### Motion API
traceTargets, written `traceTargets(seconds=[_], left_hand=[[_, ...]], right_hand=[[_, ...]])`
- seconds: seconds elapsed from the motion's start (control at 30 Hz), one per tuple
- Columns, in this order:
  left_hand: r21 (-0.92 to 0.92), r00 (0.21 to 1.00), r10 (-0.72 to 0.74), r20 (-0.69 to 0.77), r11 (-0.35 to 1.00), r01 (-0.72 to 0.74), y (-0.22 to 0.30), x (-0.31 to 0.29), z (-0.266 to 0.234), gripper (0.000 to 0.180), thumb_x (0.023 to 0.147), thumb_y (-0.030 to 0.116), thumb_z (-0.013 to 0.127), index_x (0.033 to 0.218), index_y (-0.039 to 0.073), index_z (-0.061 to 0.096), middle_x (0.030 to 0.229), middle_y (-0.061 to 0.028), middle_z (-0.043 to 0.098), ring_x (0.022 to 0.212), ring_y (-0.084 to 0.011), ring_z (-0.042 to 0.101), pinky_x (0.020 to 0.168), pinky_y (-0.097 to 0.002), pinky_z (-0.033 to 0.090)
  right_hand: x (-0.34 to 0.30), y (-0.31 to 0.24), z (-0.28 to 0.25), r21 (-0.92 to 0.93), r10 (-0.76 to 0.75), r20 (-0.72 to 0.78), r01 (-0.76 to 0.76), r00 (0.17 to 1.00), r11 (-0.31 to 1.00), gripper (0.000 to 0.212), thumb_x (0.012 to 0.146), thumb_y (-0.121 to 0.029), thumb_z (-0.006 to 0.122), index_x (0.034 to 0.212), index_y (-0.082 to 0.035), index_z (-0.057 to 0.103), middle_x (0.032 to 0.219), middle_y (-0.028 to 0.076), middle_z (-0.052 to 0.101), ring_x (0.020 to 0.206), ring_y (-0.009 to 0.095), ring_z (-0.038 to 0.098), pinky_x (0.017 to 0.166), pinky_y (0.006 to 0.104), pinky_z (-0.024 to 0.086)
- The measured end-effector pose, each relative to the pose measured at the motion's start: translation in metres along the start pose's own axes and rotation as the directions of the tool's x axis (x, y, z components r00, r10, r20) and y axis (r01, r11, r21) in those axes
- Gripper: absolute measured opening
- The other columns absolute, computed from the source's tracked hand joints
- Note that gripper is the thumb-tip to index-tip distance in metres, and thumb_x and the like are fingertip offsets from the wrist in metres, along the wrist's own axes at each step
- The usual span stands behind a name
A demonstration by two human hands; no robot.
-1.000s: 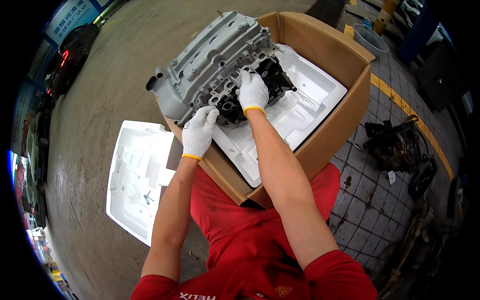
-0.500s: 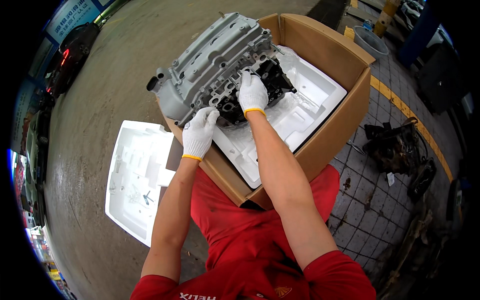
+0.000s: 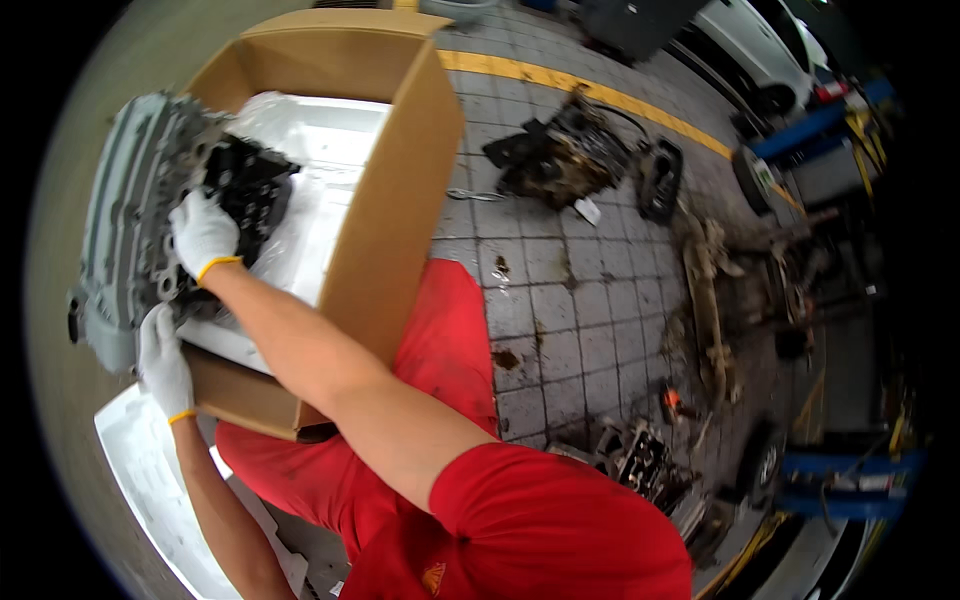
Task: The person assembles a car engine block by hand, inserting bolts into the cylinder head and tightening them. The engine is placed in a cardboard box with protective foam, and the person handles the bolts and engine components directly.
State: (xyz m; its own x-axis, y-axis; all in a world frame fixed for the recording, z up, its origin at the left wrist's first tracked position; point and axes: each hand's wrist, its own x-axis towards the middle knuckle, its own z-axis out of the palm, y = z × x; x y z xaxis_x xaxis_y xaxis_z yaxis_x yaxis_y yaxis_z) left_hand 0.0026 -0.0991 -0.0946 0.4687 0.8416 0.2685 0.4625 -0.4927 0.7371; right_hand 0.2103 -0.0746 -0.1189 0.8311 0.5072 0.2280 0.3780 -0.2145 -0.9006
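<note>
An engine (image 3: pixel 128 215) with a grey cover and a black lower part (image 3: pixel 255 185) lies tilted across the left side of a brown cardboard box (image 3: pixel 395 225). My right hand (image 3: pixel 205 235), in a white knit glove with a yellow cuff, is closed on the engine's side, among the ports and studs. Lower down, my left hand (image 3: pixel 165 365), gloved alike, grips the engine's near end at the box's corner; its fingertips are partly hidden. Clear plastic wrap (image 3: pixel 265 120) and a white foam tray (image 3: pixel 345 140) show inside the box.
Another white foam tray (image 3: pixel 150 490) lies on the floor at lower left. To the right, a dirty engine part (image 3: pixel 565 165), a black pan-like part (image 3: pixel 660 180) and a metal tool (image 3: pixel 475 195) lie on grey tiles. More engine parts (image 3: pixel 645 465) sit at lower right.
My view has swung to the right, so the box and engine now appear farther left and more floor shows. Both hands stay on the engine at about the same places.
</note>
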Motion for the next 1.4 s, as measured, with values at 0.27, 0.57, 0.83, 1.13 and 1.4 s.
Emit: traceTargets(seconds=[0.27,0.57,0.83,1.13,1.4], left_hand=[[0.057,0.991,-0.116,0.066,0.992,0.112,0.003,0.008,0.002,0.045,0.115,0.035,0.058,0.136,-0.003,0.068,0.119,-0.0066,0.072,0.105,-0.0142,0.063,0.099,-0.0293,0.051],[0.327,0.979,0.204,0.003,0.925,-0.194,-0.022,-0.001,-0.015,0.031,0.113,0.013,0.054,0.136,0.002,0.07,0.132,-0.0162,0.072,0.123,-0.0304,0.069,0.109,-0.0381,0.052],[0.001,0.998,-0.057,-0.04,0.998,0.057,0.027,-0.007,-0.004,0.035,0.11,0.034,0.064,0.125,0.003,0.074,0.107,-0.0124,0.079,0.1,-0.02,0.075,0.094,-0.0345,0.056],[0.09,0.996,-0.085,-0.04,0.992,0.088,0.045,-0.01,-0.009,0.033,0.109,0.036,0.064,0.122,0.008,0.074,0.104,-0.0126,0.079,0.096,-0.0254,0.077,0.088,-0.0343,0.057],[0.068,0.992,-0.126,-0.011,0.99,0.126,0.049,-0.01,-0.012,0.036,0.109,0.036,0.065,0.126,0.004,0.073,0.104,-0.0109,0.078,0.095,-0.0191,0.072,0.091,-0.0325,0.055]], right_hand=[[0.009,0.004,-0.002,0.027,0.09,-0.007,-0.09,0.996,0.996,0.043,0.11,-0.041,0.052,0.089,-0.006,0.068,0.09,0.023,0.076,0.09,0.043,0.075,0.081,0.0562,0.058],[-0.002,-0.03,-0.019,-0.012,-0.065,0.157,0.068,0.985,0.998,0.034,0.103,-0.034,0.056,0.113,-0.002,0.064,0.104,0.023,0.074,0.097,0.043,0.073,0.085,0.0545,0.058],[0.007,-0.018,-0.036,-0.052,0.081,0.266,-0.07,0.961,0.996,0.062,0.107,-0.058,0.041,0.121,-0.007,0.073,0.12,0.029,0.074,0.114,0.048,0.07,0.101,0.0576,0.052],[0.003,-0.025,-0.042,-0.096,0.112,0.246,-0.091,0.963,0.991,0.055,0.107,-0.056,0.047,0.117,-0.009,0.073,0.12,0.023,0.076,0.112,0.045,0.072,0.096,0.0558,0.054],[0.007,-0.013,-0.034,-0.058,0.048,0.206,-0.037,0.977,0.998,0.045,0.102,-0.053,0.06,0.114,-0.012,0.074,0.115,0.018,0.078,0.11,0.042,0.072,0.097,0.0515,0.054]])
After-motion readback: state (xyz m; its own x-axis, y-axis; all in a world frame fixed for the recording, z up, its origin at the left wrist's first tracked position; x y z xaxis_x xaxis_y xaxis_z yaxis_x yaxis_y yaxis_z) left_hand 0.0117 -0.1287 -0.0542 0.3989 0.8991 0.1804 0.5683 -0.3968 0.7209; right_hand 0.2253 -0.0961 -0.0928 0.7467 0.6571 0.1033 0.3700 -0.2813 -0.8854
